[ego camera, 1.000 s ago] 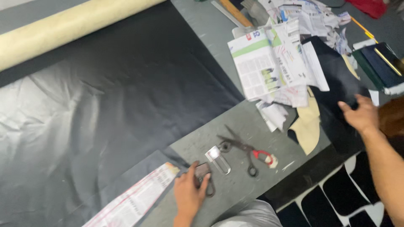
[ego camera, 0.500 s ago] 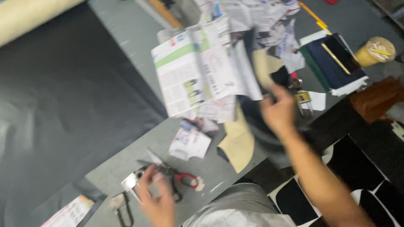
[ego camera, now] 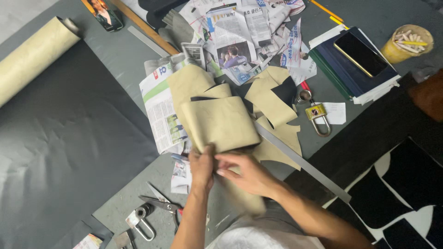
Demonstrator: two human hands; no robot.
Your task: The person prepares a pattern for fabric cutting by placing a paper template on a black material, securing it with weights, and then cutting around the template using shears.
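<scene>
- A grey worktop [ego camera: 115,60] fills the view from above, crowded with cut paper and tools; nothing of the room shows past its edges.
- A large black sheet [ego camera: 69,152] covers the left side, with a tan roll [ego camera: 34,57] lying at its upper edge.
- Loose newspaper pages [ego camera: 240,32] pile up at the top centre, and one folded newspaper [ego camera: 161,115] lies just left of the hands.
- At upper right a round yellowish cup [ego camera: 407,44] stands holding a bunch of small pale sticks; what they are cannot be told.
- Beside it a dark phone [ego camera: 360,53] rests on a stack of dark folders [ego camera: 350,74].
- The left hand [ego camera: 202,168] pinches the lower edge of a tan pattern piece [ego camera: 221,122], its grip closed on the piece.
- The right hand [ego camera: 242,173] touches the same lower edge from the right, fingers curled around it.
- The piece lies at the centre of the worktop, over more tan cut-outs [ego camera: 272,99] and black scraps.
- A long metal ruler [ego camera: 300,161] runs diagonally under the pile toward the lower right.
- A padlock-shaped clip [ego camera: 318,117] lies right of the pile.
- Scissors [ego camera: 159,200] and another metal clip [ego camera: 140,221] lie lower left of the hands, well apart from the piece.
</scene>
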